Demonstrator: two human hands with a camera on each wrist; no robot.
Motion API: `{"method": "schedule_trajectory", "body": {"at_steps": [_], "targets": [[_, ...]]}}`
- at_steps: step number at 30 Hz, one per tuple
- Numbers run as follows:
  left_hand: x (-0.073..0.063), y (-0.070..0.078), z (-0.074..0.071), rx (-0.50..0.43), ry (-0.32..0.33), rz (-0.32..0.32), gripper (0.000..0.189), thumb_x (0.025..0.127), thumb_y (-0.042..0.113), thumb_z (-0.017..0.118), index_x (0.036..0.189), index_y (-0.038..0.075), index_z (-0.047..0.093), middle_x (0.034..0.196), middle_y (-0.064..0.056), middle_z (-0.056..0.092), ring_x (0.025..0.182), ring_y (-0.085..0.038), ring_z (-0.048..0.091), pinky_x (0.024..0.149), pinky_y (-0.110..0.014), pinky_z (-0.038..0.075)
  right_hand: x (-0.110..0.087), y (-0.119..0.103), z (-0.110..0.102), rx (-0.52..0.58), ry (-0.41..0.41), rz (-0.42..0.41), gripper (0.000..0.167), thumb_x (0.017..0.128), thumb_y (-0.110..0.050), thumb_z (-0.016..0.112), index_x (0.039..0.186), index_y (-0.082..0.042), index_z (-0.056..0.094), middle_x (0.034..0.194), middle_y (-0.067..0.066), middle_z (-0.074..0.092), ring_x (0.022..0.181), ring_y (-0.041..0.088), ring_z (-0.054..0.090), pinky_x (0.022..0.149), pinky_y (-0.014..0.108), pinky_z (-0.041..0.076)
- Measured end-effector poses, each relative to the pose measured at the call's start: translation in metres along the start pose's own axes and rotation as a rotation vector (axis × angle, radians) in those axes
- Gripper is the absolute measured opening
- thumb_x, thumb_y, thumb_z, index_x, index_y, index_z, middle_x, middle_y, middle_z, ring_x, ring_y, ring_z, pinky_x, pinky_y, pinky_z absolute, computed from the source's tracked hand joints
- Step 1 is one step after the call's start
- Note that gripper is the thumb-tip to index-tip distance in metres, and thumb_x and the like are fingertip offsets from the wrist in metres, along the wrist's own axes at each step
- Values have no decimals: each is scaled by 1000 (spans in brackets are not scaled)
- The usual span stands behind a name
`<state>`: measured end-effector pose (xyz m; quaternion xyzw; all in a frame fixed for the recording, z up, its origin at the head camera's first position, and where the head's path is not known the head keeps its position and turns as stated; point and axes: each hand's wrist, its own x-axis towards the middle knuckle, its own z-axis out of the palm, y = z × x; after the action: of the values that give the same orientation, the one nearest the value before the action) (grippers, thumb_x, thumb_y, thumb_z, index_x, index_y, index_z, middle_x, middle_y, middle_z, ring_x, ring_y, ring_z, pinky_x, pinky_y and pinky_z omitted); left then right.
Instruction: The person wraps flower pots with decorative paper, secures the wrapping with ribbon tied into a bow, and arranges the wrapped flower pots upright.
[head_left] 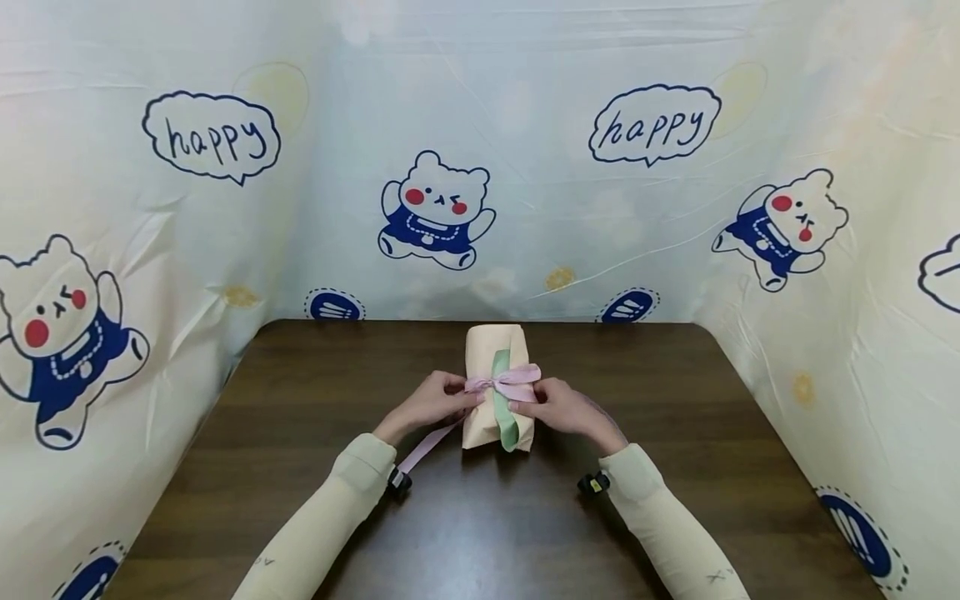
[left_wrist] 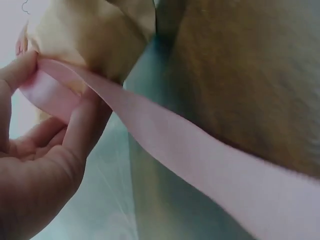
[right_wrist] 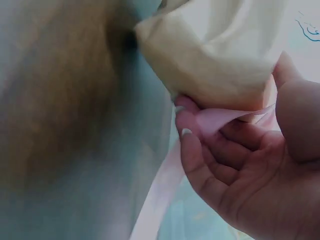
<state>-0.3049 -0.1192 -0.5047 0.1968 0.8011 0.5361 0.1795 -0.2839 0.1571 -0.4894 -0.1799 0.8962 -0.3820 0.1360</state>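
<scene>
A parcel wrapped in beige paper [head_left: 483, 343] lies toward the far side of the table. A green ribbon [head_left: 507, 431] runs along its length, and a pink ribbon [head_left: 519, 374] crosses it with a knot and loops on top. At the parcel's left side my left hand [head_left: 431, 402] pinches a loop of the pink ribbon; in the left wrist view a long pink tail [left_wrist: 170, 132] trails away from it. On the other side my right hand [head_left: 566, 407] has its fingers curled round the pink ribbon, its thumb over the parcel's top. Paper hides some fingertips in the head view.
The dark wooden table [head_left: 480, 533] ends at a printed cloth backdrop [head_left: 525, 83] close behind the parcel. More of this cloth hangs along both sides. A small dark camera [head_left: 400, 481] sits at the left wrist and another camera [head_left: 593, 483] at the right.
</scene>
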Motion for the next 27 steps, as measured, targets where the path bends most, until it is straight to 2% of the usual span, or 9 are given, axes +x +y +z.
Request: {"method": "schedule_trajectory", "body": {"at_steps": [4,10,12,15,20,24,27], "targets": [[4,7,1,24,87,77,26,88,23,80,105,5,74,76,1,63,66,-11,53,60,-24,46,5,-1,-4,-47,70,-104,27,91,-35,78,90,-10,67,68,-2,52,61,13,48,54,25,40],[10,14,4,102,182,166,18,84,8,78,101,2,73,72,0,56,62,-11,45,57,-23,39,12,3,-7,-98,192,-216,17,85,-11,82,88,-4,66,71,1,57,65,13,50,58,25,43],[11,15,6,124,218,188,22,83,5,79,103,2,73,74,-2,60,63,-12,45,57,-24,39,14,6,-7,-104,221,-244,17,83,-8,83,89,-4,67,75,2,62,68,10,53,61,25,46],[11,14,9,139,266,210,34,80,2,81,114,3,74,88,-5,72,68,-12,53,62,-23,44,16,8,-5,-98,241,-278,19,82,-8,84,92,-5,68,83,2,68,73,8,58,65,25,52],[11,12,13,159,299,232,39,78,-1,82,116,2,74,99,-10,76,74,-13,58,65,-24,47,15,9,-4,-78,241,-289,19,82,-8,84,94,-6,70,86,1,70,75,8,61,67,26,53],[10,9,17,191,278,248,42,77,-3,81,118,1,72,104,-12,76,85,-16,67,73,-28,54,12,10,-2,-116,220,-249,19,81,-11,85,93,-10,70,83,-2,70,71,7,59,65,25,52],[11,7,19,224,271,250,45,75,-2,82,118,-1,71,107,-13,75,96,-20,70,83,-35,57,10,11,-1,-152,214,-217,21,81,-15,86,95,-13,71,83,-5,69,70,7,57,64,25,50]]}}
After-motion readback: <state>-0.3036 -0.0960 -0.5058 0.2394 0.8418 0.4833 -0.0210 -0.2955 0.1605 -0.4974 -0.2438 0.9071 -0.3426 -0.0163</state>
